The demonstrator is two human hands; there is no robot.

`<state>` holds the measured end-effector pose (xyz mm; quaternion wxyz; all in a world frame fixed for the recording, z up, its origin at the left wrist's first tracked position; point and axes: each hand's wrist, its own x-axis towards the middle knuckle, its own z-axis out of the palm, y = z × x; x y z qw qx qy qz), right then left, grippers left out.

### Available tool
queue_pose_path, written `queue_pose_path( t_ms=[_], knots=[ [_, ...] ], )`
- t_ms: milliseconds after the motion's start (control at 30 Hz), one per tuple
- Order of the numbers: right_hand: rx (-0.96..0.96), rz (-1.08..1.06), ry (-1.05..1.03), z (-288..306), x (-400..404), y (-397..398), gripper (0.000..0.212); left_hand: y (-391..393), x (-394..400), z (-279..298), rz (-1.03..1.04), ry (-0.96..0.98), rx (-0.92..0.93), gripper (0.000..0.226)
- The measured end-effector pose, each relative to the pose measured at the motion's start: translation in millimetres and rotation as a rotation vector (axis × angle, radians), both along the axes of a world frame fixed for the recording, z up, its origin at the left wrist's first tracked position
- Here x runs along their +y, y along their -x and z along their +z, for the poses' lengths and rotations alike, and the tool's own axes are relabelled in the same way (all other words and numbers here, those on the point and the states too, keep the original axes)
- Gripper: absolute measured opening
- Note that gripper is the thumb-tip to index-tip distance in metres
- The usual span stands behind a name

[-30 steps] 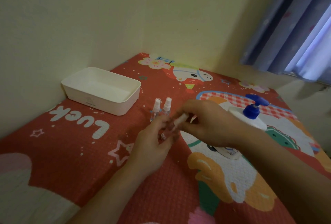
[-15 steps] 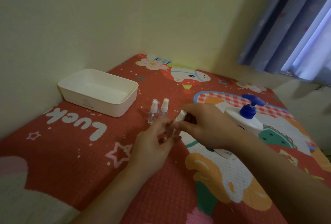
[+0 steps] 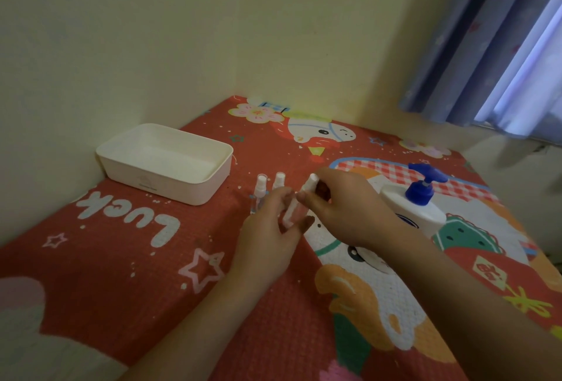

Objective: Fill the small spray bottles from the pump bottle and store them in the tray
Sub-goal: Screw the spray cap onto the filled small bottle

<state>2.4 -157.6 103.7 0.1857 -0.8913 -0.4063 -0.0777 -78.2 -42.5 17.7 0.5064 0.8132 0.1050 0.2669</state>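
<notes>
**A:** Small spray bottle [image 3: 292, 213], the one in work: where was it?

**B:** It was held above the mat [image 3: 127, 265], between both hands. The left hand [image 3: 270, 237] gripped the clear body from below; the right hand [image 3: 337, 207] pinched the white spray head [image 3: 310, 186] at the top. Both grips were narrow and closed on the bottle.

**A:** Axis?

**B:** The long axis was tilted, the head up and toward the right hand, the base down in the left palm. In my judgement the head was being unscrewed, so the turn had to run about that axis.

**A:** The source?

**B:** The pump bottle [image 3: 416, 210], white with a blue pump, stood just beyond the right wrist, so the right hand was the nearer one to it. Two more spray bottles [image 3: 261, 189] stood upright just beyond the left fingers. The white tray [image 3: 209, 186] sat farther left, holding no bottles.

**A:** Writing?

**B:** "Luck" was printed in white on the mat. The tray's front bore a small mark, too small to read. The pump bottle's label was mostly hidden.
</notes>
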Motion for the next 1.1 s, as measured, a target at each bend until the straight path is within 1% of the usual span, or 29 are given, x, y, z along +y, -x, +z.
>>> queue_pose_path(
  t_ms=[33, 67, 100, 167, 200, 400, 533, 600, 700, 867, 933, 1000, 1067, 1100],
  knots=[
    [-0.013, -0.019, -0.002, -2.3, 0.7, -3.2, 0.028, -0.8, 1.8, -1.7, 0.015, -0.009, 0.014, 0.043],
    [-0.030, -0.038, -0.003, -4.9, 1.5, -7.1, 0.029, -1.3, 4.1, -4.1, 0.049, -0.025, 0.017, 0.041],
    [-0.041, -0.054, -0.004, -7.4, 2.4, -11.3, 0.030, -1.4, 6.7, -6.8, 0.094, -0.040, 0.006, 0.033],
    [-0.029, -0.074, 0.010, -12.9, 5.0, -19.5, 0.033, -0.4, 11.8, -11.6, 0.185, -0.068, -0.007, 0.011],
    [-0.017, -0.080, 0.023, -16.1, 6.6, -23.6, 0.034, -0.7, 14.1, -13.8, 0.211, -0.078, -0.002, 0.009],
    [0.025, -0.134, 0.039, -40.0, 21.1, -41.3, 0.026, -4.7, 24.1, -24.3, 0.204, -0.062, 0.026, 0.024],
    [-0.001, -0.162, 0.064, -47.8, 29.1, -43.8, 0.027, -3.7, 22.9, -23.8, 0.171, -0.070, 0.002, 0.024],
    [-0.003, -0.173, 0.045, -50.6, 30.6, -44.8, 0.029, -2.4, 22.5, -23.6, 0.160, -0.075, -0.009, 0.024],
    [0.006, -0.176, 0.007, -57.6, 30.2, -44.0, 0.038, -2.3, 22.4, -23.6, 0.165, -0.085, -0.021, 0.024],
    [0.046, -0.201, 0.012, -64.4, 27.2, -41.0, 0.031, -1.3, 21.1, -25.4, 0.151, -0.098, -0.024, 0.025],
    [0.075, -0.202, -0.013, -62.6, 24.8, -38.8, 0.026, -0.6, 21.1, -25.5, 0.148, -0.084, -0.023, 0.025],
    [0.087, -0.202, -0.053, -58.5, 19.4, -33.9, 0.027, 0.7, 20.1, -23.5, 0.141, -0.041, -0.029, 0.028],
    [0.072, -0.212, -0.121, -53.4, 11.1, -25.0, 0.027, 2.1, 18.2, -21.1, 0.132, -0.020, -0.033, 0.031],
    [0.055, -0.222, -0.169, -51.3, 5.2, -18.6, 0.023, 2.4, 16.7, -20.3, 0.122, -0.021, -0.036, 0.031]
  ],
)
